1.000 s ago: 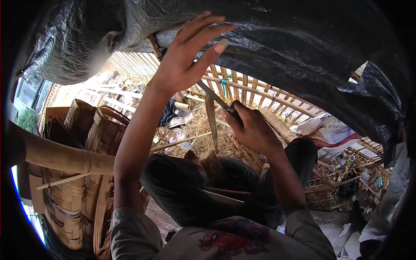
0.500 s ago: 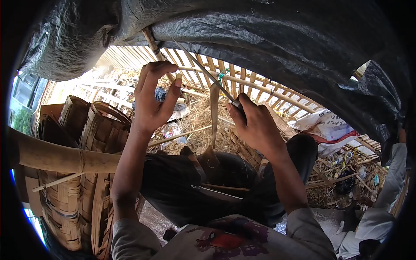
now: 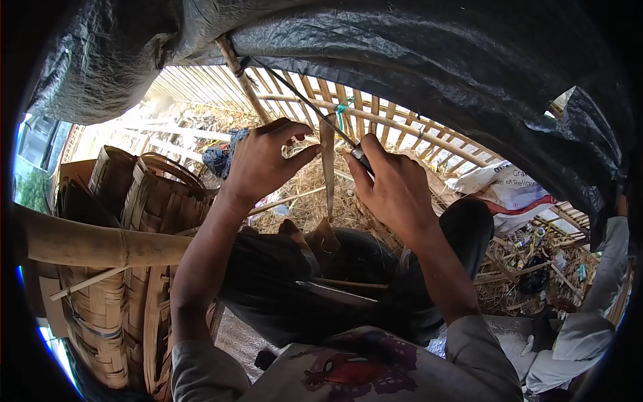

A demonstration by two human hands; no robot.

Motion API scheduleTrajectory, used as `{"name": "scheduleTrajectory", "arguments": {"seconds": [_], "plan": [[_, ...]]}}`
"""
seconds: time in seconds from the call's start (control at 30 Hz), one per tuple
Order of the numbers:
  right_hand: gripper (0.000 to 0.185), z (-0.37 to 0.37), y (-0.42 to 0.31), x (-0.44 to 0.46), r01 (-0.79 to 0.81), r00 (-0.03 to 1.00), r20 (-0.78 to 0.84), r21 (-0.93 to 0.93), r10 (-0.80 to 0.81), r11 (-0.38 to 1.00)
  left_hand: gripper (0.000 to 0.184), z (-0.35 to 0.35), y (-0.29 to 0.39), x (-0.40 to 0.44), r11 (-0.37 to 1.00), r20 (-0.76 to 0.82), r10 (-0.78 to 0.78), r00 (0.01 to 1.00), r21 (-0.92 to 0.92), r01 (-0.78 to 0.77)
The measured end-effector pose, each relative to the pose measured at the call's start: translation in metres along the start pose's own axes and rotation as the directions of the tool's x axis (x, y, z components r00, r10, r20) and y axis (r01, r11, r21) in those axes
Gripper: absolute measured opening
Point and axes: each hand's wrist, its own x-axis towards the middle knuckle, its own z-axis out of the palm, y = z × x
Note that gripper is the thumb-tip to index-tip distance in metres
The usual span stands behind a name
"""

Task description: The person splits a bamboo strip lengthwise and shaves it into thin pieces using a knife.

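- Knife point(image 3: 305, 97): ahead of you, blade slanting up-left from your right hand point(image 3: 400, 194); likely stiff, light and keen-edged, so grip only the handle point(image 3: 360, 159).
- Your right fingers wrap firmly round that handle.
- Strip point(image 3: 327, 167): upright, behind or against the blade, hard to tell which; probably light and springy, best pinched by its flat faces.
- Your left hand point(image 3: 268, 159): fingers half-curled, thumb apart, seemingly holding nothing, near the strip.
- Baskets point(image 3: 100, 328) stand to your left.

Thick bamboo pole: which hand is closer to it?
Left. The left hand is up and right of the pole; the right hand is farther right, holding a blade.
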Motion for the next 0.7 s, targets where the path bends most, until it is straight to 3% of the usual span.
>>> {"name": "scheduleTrajectory", "arguments": {"seconds": [0.1,0.17,0.23,0.33,0.57,0.63,0.7], "plan": [[0.022,0.003,0.002,-0.001,-0.007,1.0,0.016,-0.01,0.007,1.0,0.025,0.006,0.002,0.002,0.998,0.03,0.026,0.999,0.055,-0.028],[0.024,0.003,0.003,0.0,-0.047,0.997,0.058,0.005,0.047,0.999,0.022,0.009,0.007,0.003,0.996,-0.046,0.026,0.999,0.086,-0.022],[0.031,0.001,0.004,0.003,-0.267,0.937,0.317,0.38,0.146,0.886,0.02,0.01,0.007,0.004,0.994,-0.048,0.036,0.998,0.107,-0.031],[0.035,0.002,0.007,0.005,-0.32,0.912,0.376,0.397,0.166,0.86,0.018,0.011,0.009,0.004,0.987,-0.052,0.044,0.998,0.157,-0.035],[0.036,0.013,0.005,-0.001,-0.225,0.963,0.238,0.464,0.124,0.857,0.022,0.014,0.018,0.006,0.948,-0.014,-0.056,0.998,0.314,0.057],[0.03,0.013,0.0,0.0,-0.157,0.984,0.132,0.358,0.117,0.92,0.021,0.013,0.02,0.006,0.94,-0.026,-0.08,0.996,0.332,0.084],[0.027,0.005,-0.005,0.0,-0.221,0.964,0.216,0.324,0.156,0.92,0.022,0.009,0.016,0.006,0.959,-0.016,0.004,1.0,0.282,0.001]]}}
